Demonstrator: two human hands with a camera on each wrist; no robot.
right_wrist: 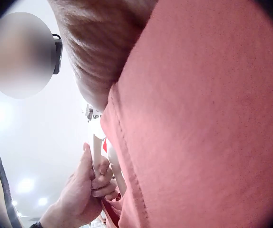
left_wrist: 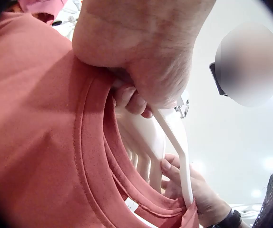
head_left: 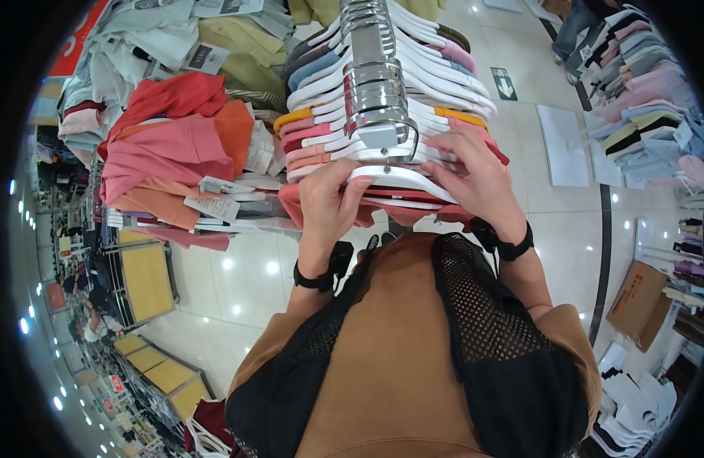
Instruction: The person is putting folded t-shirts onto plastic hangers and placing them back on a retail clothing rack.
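Note:
A white hanger (head_left: pixel 398 180) hangs nearest the body on the metal rail, with a coral-red shirt (left_wrist: pixel 41 123) on it. The left hand (head_left: pixel 325 202) grips the hanger's left shoulder, fingers curled over the top; in the left wrist view its fingertips show inside the shirt's neckline. At the hanger's right side is the right hand (head_left: pixel 478 179), its thumb against the white arm and its fingers extended over the hangers behind. The shirt fills much of the right wrist view (right_wrist: pixel 208 114), where the left hand (right_wrist: pixel 82 190) pinches the hanger.
More white hangers (head_left: pixel 428 61) with shirts line the rail behind. Pink and red garments (head_left: pixel 169 153) hang at the left. A white panel (head_left: pixel 562 145), a cardboard box (head_left: pixel 638 301) and another clothes rack (head_left: pixel 642 91) stand at the right. A person's legs (head_left: pixel 573 34) show at the upper right.

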